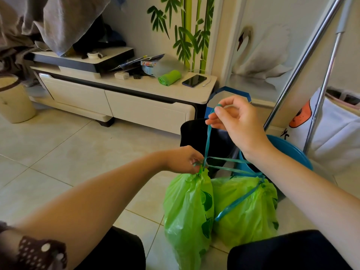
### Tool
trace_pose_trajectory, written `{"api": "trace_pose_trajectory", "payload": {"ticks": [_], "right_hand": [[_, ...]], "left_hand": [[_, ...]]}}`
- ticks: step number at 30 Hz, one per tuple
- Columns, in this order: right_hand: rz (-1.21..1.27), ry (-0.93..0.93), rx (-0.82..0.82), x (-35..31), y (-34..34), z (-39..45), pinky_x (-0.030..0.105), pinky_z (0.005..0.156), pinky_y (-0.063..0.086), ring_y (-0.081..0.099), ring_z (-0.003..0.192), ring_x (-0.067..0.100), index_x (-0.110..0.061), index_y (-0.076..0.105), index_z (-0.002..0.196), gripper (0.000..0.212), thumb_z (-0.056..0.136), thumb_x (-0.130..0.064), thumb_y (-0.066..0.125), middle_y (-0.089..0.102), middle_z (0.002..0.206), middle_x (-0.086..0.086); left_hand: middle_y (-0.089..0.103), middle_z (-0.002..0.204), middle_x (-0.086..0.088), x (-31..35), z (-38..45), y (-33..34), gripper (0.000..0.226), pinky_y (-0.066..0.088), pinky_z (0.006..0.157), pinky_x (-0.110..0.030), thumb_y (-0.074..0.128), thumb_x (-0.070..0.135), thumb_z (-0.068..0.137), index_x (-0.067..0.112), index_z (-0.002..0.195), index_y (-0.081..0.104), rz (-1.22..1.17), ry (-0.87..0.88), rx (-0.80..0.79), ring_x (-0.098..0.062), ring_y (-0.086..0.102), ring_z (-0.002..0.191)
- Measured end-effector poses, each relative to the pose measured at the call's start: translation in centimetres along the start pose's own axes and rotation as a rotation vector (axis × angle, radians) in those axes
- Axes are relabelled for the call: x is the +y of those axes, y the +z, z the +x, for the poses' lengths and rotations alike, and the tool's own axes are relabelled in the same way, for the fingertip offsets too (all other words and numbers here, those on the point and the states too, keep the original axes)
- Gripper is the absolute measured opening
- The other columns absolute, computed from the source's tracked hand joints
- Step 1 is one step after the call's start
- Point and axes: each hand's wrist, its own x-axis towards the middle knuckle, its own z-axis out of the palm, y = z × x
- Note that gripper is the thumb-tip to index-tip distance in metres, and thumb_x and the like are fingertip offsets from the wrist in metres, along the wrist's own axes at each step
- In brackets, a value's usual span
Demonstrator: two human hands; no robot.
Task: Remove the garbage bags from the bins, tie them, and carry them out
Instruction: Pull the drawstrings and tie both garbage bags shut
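Two green garbage bags stand side by side on the tiled floor between the person's knees. The left bag is gathered shut at its neck, and the left hand pinches that neck together with the teal drawstring, its grip clenched on the bag's top. One strand of the drawstring rises from the neck to the right hand, which is raised above and to the right; its thumb and fingers pinch the loop's upper end, so this grip is also closed on the string. Two more strands run from the left bag's neck rightward to the right bag, whose neck is already cinched, with a loose teal strip hanging down its front.

Just behind the bags stand a black bin and, to its right, a blue bin, partly hidden by the right forearm. Farther back on the left is a low white cabinet; on its tabletop lie a green roll of bags and a dark phone. A metal stand leans at the right, and a pale bucket sits at the far left.
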Motion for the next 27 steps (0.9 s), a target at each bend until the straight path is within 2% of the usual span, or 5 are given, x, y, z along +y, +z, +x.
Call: {"api": "trace_pose_trajectory", "payload": {"ticks": [8,13,19,23,27], "right_hand": [[0.031,0.029,0.005,0.1,0.3,0.4,0.022,0.068,0.058,0.067,0.067,0.007,-0.019,0.05,0.092,0.013,0.094,-0.006,0.052,0.065,0.076,0.003],[-0.263,0.166,-0.072,2.5,0.1,0.4,0.036,0.081,0.052,0.063,0.082,0.022,-0.021,0.033,0.115,0.035,0.09,-0.003,0.049,0.068,0.086,0.009],[-0.83,0.281,-0.541,6.2,0.5,-0.9,0.03,0.074,0.049,0.064,0.083,0.016,-0.023,0.056,0.111,0.024,0.094,-0.038,0.047,0.067,0.094,0.0],[-0.863,0.267,-0.571,6.3,0.1,-0.9,0.026,0.059,0.048,0.062,0.055,0.011,-0.009,0.065,0.086,0.029,0.096,-0.03,0.047,0.071,0.066,0.004],[-0.809,0.243,-0.492,5.8,-0.8,0.1,0.019,0.054,0.037,0.052,0.041,-0.002,-0.019,0.069,0.075,0.031,0.096,-0.029,0.049,0.065,0.057,0.0]], "left_hand": [[0.068,0.063,0.002,-0.3,0.4,0.4,0.03,0.054,0.069,-0.039,0.061,0.03,0.09,0.007,0.077,0.075,-0.084,-0.09,0.088,-0.03,0.06,0.066],[0.075,0.088,-0.014,-0.5,0.0,0.0,0.034,0.043,0.066,-0.037,0.061,0.028,0.091,0.018,0.06,0.071,-0.21,-0.085,0.097,-0.028,0.053,0.072],[0.07,0.076,0.0,-0.9,-0.4,-0.6,0.036,0.042,0.063,-0.01,0.054,0.023,0.096,-0.006,0.084,0.073,-0.337,-0.141,0.109,0.005,0.054,0.062],[0.071,0.102,-0.017,-1.8,-0.6,-0.7,0.037,0.049,0.091,-0.039,0.053,0.029,0.096,-0.001,0.091,0.075,-0.38,-0.194,0.11,-0.013,0.057,0.087],[0.07,0.116,-0.008,-2.1,-0.9,-0.7,0.03,0.046,0.104,-0.041,0.056,0.032,0.094,0.01,0.095,0.076,-0.53,-0.209,0.087,-0.019,0.06,0.112]]}}
